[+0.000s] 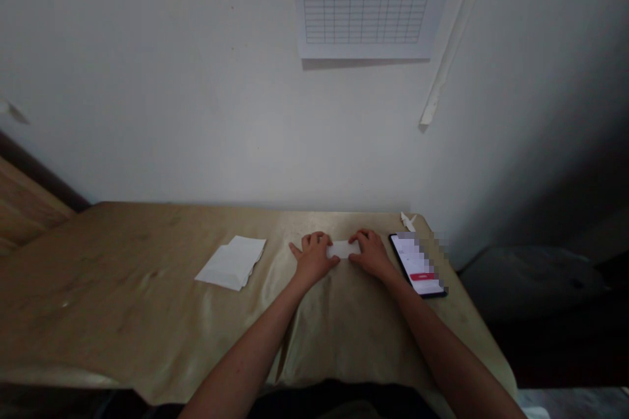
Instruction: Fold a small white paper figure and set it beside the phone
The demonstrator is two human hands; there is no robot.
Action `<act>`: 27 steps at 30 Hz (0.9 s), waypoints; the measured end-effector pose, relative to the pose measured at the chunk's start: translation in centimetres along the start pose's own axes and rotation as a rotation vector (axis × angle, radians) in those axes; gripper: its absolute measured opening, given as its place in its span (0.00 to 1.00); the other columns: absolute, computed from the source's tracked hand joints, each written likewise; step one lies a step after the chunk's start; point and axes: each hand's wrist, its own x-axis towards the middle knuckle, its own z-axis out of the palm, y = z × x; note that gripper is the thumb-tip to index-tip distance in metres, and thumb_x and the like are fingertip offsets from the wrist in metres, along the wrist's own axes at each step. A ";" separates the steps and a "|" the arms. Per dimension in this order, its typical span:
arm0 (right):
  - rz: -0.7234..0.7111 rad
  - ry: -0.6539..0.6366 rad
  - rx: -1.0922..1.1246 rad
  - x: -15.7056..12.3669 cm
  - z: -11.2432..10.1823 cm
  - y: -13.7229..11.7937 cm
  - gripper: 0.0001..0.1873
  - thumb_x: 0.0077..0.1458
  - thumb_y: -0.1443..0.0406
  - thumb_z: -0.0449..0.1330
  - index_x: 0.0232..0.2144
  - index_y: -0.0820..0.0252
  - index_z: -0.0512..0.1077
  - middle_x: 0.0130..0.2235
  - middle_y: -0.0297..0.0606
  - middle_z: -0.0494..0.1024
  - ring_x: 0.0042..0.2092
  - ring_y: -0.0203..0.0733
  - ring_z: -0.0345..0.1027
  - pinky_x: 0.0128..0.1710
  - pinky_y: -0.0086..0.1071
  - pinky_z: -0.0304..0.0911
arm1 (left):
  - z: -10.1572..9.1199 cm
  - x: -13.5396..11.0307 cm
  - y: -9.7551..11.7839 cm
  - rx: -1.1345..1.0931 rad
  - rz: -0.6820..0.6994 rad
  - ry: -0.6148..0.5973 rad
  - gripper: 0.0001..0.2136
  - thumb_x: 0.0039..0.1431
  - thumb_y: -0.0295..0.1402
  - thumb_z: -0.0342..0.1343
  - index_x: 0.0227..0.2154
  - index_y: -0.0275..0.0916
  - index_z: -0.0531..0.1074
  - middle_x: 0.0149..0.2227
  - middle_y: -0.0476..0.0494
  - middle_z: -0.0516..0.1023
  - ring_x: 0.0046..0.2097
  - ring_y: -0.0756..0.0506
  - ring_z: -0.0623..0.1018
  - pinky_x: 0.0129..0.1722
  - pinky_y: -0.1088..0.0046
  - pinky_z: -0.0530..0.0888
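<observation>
Between my two hands a small white strip of paper (343, 249) lies on the cloth-covered table. My left hand (316, 256) has its thumb and a fingertip at the strip's left end, with the other fingers spread out to the left. At the right end, my right hand (371, 254) holds the strip the same way, thumb at the near edge and fingers at the far edge. Parts of both ends are hidden under the fingers. Off to the left of my left hand rests a stack of white paper sheets (232, 263), slightly askew.
A phone (420, 268) with its screen lit lies beside my right forearm. Behind it, near the table's back right corner, is a small folded white paper piece (407, 221). The tan tablecloth (122, 288) is wrinkled. A printed grid sheet (363, 0) hangs on the wall behind.
</observation>
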 end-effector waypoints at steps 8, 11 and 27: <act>-0.057 -0.052 0.036 0.1 -0.8 1.0 0.24 0.45 0.73 0.61 0.47 0.55 0.75 0.59 0.42 0.67 0.63 0.46 0.58 0.64 0.41 0.52 | -1.3 0.4 -1.4 -0.031 0.040 -0.096 0.16 0.55 0.38 0.60 0.48 0.53 0.72 0.62 0.47 0.66 0.66 0.32 0.58 0.58 0.22 0.43; -0.085 -0.068 0.053 0.2 -0.9 1.4 0.25 0.46 0.75 0.59 0.48 0.54 0.75 0.59 0.42 0.67 0.63 0.45 0.58 0.64 0.41 0.52 | -1.6 0.6 -2.0 -0.040 0.060 -0.131 0.17 0.55 0.36 0.60 0.48 0.56 0.72 0.64 0.49 0.65 0.67 0.32 0.57 0.58 0.22 0.44; -0.142 -0.106 -0.007 -0.2 -1.3 1.7 0.19 0.57 0.66 0.58 0.51 0.55 0.74 0.62 0.43 0.66 0.65 0.47 0.57 0.65 0.43 0.50 | -2.2 -0.1 -2.0 -0.019 0.078 -0.103 0.15 0.56 0.46 0.60 0.48 0.57 0.75 0.64 0.50 0.66 0.66 0.32 0.58 0.60 0.24 0.41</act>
